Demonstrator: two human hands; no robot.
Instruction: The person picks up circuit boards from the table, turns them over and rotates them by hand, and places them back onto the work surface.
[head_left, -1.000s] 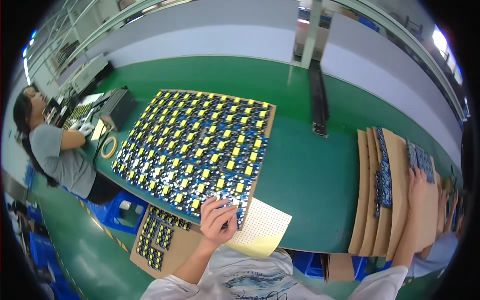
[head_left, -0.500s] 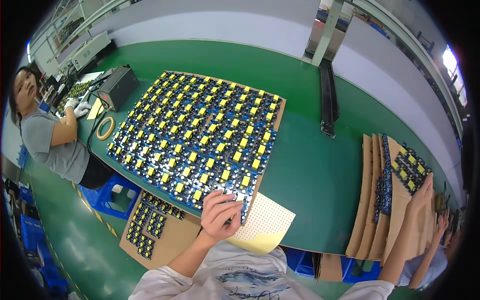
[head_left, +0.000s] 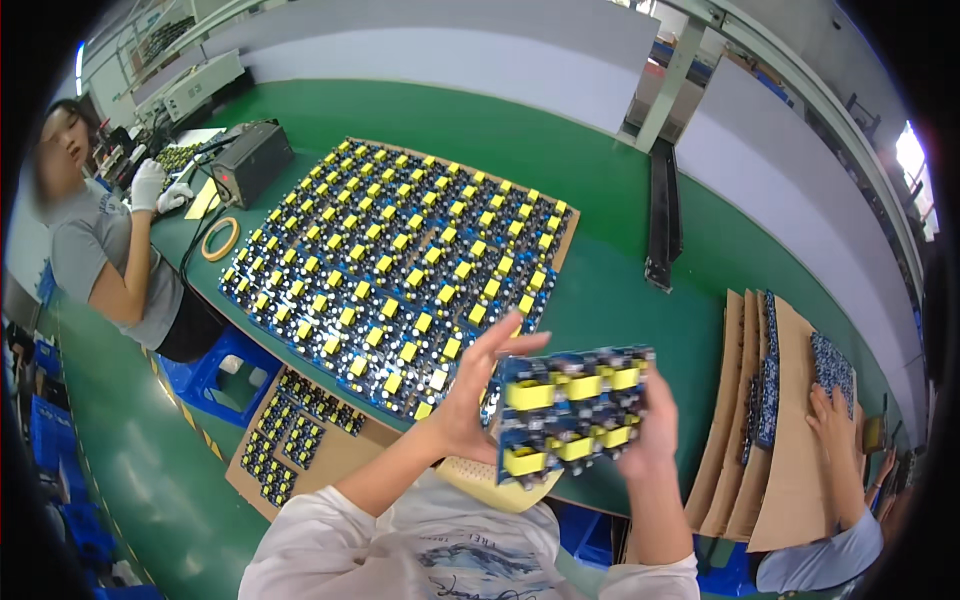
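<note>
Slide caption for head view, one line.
Right hand holding a circuit board with yellow blocks, left hand beside it, near rows of similar boards on a green table.

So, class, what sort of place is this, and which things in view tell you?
Most likely an electronics assembly workshop: rows of circuit boards cover much of a long green workbench, and a co-worker wearing white gloves is at the same bench.

Bench (head_left: 620, 310): smooth green, soft sheen. Boards (head_left: 575, 415): hard faces, glinting in places; yellow blocks (head_left: 580, 388) smooth, plastic-looking. Cardboard (head_left: 790, 470): brown, matt. Stool (head_left: 190, 380): blue plastic. Bar (head_left: 663, 210): dark, metal-looking. Floor (head_left: 130, 440): glossy green. Shirt (head_left: 325, 540): matt white cloth, creased.
</note>
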